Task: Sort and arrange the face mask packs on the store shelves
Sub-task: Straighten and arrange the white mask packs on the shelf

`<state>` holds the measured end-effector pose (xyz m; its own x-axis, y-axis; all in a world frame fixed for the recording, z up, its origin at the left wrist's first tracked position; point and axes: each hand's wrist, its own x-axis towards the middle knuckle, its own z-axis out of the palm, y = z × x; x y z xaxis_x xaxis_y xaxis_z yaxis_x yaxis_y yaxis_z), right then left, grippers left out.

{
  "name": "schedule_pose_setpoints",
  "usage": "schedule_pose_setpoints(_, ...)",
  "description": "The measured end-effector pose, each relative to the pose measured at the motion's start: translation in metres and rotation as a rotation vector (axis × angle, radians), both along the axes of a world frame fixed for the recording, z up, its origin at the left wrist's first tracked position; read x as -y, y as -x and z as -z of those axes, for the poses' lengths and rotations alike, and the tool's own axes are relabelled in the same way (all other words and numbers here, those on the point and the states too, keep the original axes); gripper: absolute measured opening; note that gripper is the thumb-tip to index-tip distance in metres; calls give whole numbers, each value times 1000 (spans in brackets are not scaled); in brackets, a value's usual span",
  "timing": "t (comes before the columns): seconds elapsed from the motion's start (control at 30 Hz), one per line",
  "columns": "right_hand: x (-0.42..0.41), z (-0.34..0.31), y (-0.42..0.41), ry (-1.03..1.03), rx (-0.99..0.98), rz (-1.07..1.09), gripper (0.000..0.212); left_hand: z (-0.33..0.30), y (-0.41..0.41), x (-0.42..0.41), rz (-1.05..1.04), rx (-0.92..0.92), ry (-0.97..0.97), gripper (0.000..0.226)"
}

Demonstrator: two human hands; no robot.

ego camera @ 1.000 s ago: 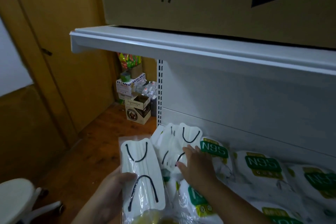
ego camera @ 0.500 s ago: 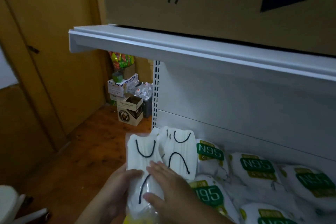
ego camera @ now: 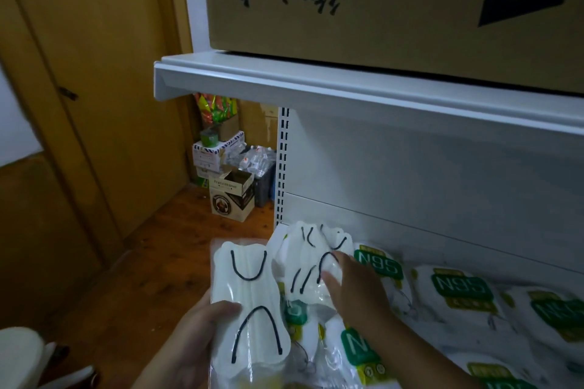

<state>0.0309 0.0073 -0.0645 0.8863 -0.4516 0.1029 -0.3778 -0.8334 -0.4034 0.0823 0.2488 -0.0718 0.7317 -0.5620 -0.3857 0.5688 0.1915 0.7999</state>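
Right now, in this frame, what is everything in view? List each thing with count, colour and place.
held mask pack: one, white with black ear loops, clear wrap, in the left hand, off the shelf's left end
stacked mask packs: several, exact count unclear, white with black loops, left end of lower shelf
N95 packs: at least five, white with green labels, across lower shelf
upper shelf: one, white, above the packs
cardboard box: one, brown, on upper shelf
small boxes: a few, brown and white, floor by the wall
door: one, brown wood, left
left hand: grips held mask pack
right hand: fingers rest on stacked mask packs
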Motion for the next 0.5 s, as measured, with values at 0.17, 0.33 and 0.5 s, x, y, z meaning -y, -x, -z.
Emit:
schedule_pose_setpoints(0.17, -47, -19, 28, -269, 73, -244, 55, -6, -1, 20, -6, -30, 48, 51)
schedule_pose_setpoints(0.33, -56, -16, 42, -154, -37, -421, 74, -25, -5, 61, 93, -67, 56, 49)
schedule_pose_setpoints(0.5, -23, -20, 68, -177, 18, -138, 81, -33, 2, 119, 205, 49, 88, 32)
